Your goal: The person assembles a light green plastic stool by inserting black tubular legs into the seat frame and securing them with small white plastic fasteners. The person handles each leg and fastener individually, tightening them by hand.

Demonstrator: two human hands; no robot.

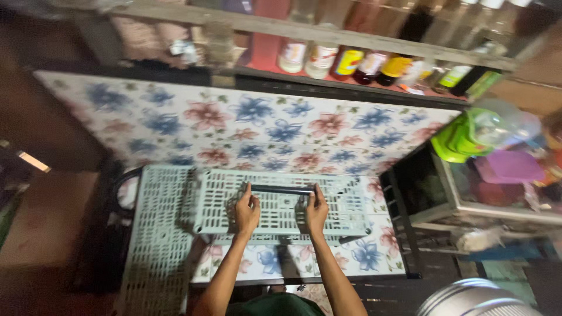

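Left hand (246, 212) and right hand (316, 210) both clenched around a dark bar (283, 189), held level just above a pale green slatted crate (345, 205) on the floral-covered table (263, 129).

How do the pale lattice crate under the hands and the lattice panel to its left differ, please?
The crate lies across the floral table, gripped by the left hand and right hand near a dark bar; the panel is untouched. The crate has raised sides; the panel looks flat and runs lengthwise toward the camera. Both are pale green perforated plastic.
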